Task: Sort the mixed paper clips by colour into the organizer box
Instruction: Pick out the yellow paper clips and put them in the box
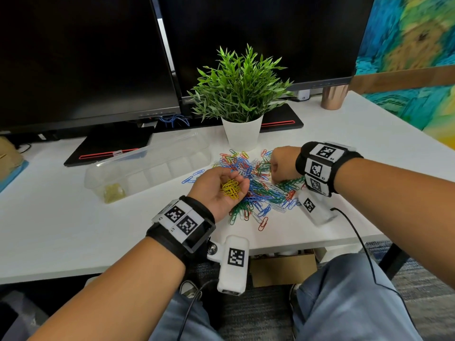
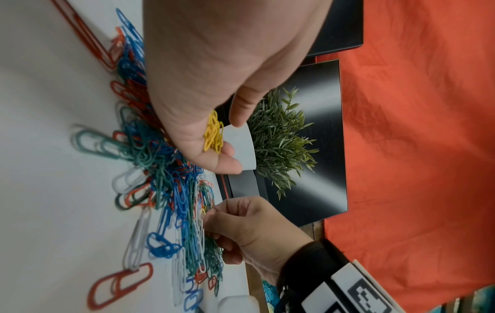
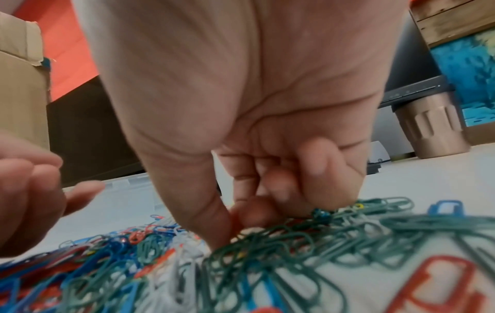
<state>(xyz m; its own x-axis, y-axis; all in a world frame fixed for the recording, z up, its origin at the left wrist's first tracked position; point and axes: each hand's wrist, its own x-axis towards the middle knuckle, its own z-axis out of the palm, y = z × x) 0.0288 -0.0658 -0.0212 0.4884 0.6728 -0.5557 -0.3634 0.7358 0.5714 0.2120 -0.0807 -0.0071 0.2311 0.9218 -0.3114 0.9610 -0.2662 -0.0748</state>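
Note:
A pile of mixed paper clips [image 1: 261, 190], blue, green, red and white, lies on the white desk. My left hand [image 1: 227, 179] is palm up at the pile's left edge, its fingers cupped round a bunch of yellow paper clips [image 1: 231, 189] [image 2: 213, 133]. My right hand [image 1: 273, 174] is curled over the pile's right side. Its thumb and forefinger [image 3: 235, 213] pinch together among green clips; what they hold is hidden. The clear organizer box [image 1: 172, 166] lies open to the left, with yellow clips [image 1: 113, 191] in its leftmost compartment.
A potted plant [image 1: 242, 134] stands just behind the pile. Two monitors on black stands [image 1: 110, 146] fill the back. A copper cup [image 1: 333, 97] is at the far right. The desk's front edge [image 1: 295, 242] runs close below the pile.

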